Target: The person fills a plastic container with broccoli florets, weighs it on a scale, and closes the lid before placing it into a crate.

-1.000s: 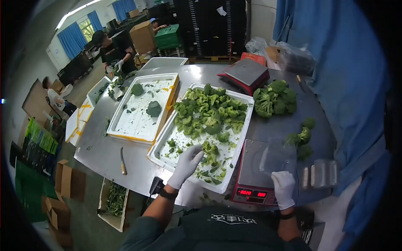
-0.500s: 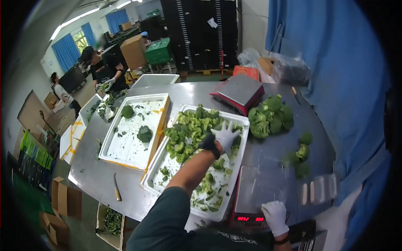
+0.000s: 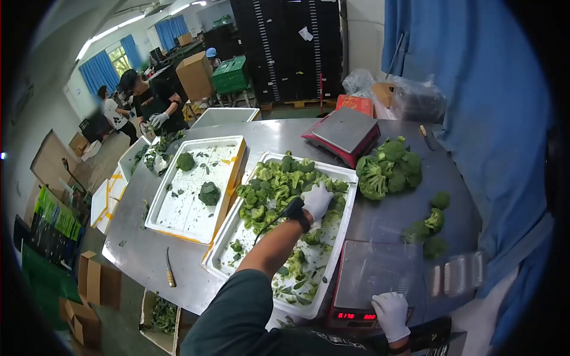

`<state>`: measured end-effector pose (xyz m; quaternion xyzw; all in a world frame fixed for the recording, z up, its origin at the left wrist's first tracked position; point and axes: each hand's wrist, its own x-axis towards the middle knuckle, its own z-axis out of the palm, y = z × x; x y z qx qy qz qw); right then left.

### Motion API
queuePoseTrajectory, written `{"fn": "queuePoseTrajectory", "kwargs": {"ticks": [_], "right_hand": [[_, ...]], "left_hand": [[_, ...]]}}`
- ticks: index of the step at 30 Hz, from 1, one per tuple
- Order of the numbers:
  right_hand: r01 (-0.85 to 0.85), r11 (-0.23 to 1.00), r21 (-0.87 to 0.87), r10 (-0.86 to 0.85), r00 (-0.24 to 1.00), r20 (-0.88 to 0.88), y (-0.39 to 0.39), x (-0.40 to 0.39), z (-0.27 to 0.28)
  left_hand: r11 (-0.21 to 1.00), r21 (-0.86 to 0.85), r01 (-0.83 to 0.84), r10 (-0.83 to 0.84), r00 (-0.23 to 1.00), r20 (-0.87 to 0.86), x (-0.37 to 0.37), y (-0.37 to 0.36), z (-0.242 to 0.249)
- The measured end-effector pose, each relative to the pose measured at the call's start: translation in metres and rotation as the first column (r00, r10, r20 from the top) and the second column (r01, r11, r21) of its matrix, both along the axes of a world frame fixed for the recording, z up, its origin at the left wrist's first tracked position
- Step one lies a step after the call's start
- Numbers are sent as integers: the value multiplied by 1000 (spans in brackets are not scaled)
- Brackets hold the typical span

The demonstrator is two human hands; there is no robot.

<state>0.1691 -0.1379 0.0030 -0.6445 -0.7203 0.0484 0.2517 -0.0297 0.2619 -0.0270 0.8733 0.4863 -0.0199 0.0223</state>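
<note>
My left hand (image 3: 317, 200), in a white glove, reaches into the white foam tray (image 3: 224, 268) of cut broccoli (image 3: 279, 181). Its fingers are bent down among the florets; what they grip, if anything, is hidden. My right hand (image 3: 392, 314), also gloved, rests at the front edge of a scale (image 3: 371, 276) beside the lit red display, with its fingers curled and nothing visible in them. A clear plastic box (image 3: 466, 273) lies right of the scale. Beyond it are a few loose broccoli pieces (image 3: 434, 221) and a larger broccoli pile (image 3: 389, 169).
Another white tray (image 3: 155, 204) holds two broccoli heads. A second scale (image 3: 344, 130) stands at the back. Knives lie at the table's left (image 3: 170, 276) and back right (image 3: 424, 133). A gloved co-worker (image 3: 157, 104) stands at the far left, near cardboard boxes and a green crate (image 3: 230, 74).
My left hand has gone from spread fingers to bent ones among the florets. The scale's display reads differently. The person in the far background has turned and moved right.
</note>
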Motion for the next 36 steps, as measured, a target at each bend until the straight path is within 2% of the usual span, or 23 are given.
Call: {"fn": "queuePoseTrajectory", "kwargs": {"ticks": [3, 7, 11, 12, 14, 16, 17, 21, 22, 24, 25, 27, 28, 31, 32, 34, 36], "right_hand": [[21, 1000, -12, -21, 999, 25, 0, -3, 5], [12, 1000, 27, -13, 999, 33, 0, -3, 2], [-17, 998, 52, 15, 999, 45, 1, 1, -2], [-20, 999, 45, 18, 999, 51, 0, 1, -4], [-30, 998, 54, 27, 998, 52, 3, 2, -6], [-44, 996, 76, 39, 997, 69, 5, 2, -4], [-38, 996, 81, 31, 996, 80, 5, 1, -3], [-17, 997, 78, 13, 998, 53, 4, 0, 1], [-35, 996, 82, 30, 997, 65, 3, 0, 1], [-34, 996, 82, 29, 997, 67, 2, 1, -2], [-39, 996, 81, 34, 997, 68, 3, 1, -3], [-43, 996, 84, 38, 998, 57, 2, 3, -4], [-38, 996, 81, 35, 998, 48, 2, 3, -4], [-34, 999, 31, 32, 997, 63, 1, 4, -2], [-30, 999, 33, 28, 998, 57, 1, 4, -3], [-21, 1000, 11, 21, 998, 56, 1, 3, -1], [-7, 1000, -25, 9, 998, 57, 2, 1, 6]], "left_hand": [[982, 187, 14, -42, 988, 147, -17, -12, 0], [984, 173, -36, -2, 977, 214, -41, -20, 14], [961, 255, -108, -23, 887, 462, -76, -23, 19], [960, 219, -171, 50, 881, 470, -84, -24, 23], [943, 247, -224, 80, 871, 485, -106, -23, 20], [928, 293, -231, 54, 860, 508, -127, -23, 23], [905, 355, -235, -12, 820, 573, -133, -28, 22], [957, 182, -225, 10, 656, 755, -121, -60, 51], [961, 177, -213, 7, 657, 754, -114, -68, 55], [978, 125, -166, 40, 741, 670, -101, -77, 61], [966, 199, -168, 19, 807, 590, -95, -79, 59], [971, 119, -207, 120, 854, 506, -83, -79, 57], [965, 174, -195, 85, 865, 495, -78, -76, 51], [978, 135, -160, 106, 934, 340, -64, -60, 41], [977, 138, -160, 105, 934, 341, -57, -54, 38], [978, 171, -115, 103, 992, 80, -42, -42, 34], [973, 222, -65, 94, 988, -126, -31, -28, 20]]}}
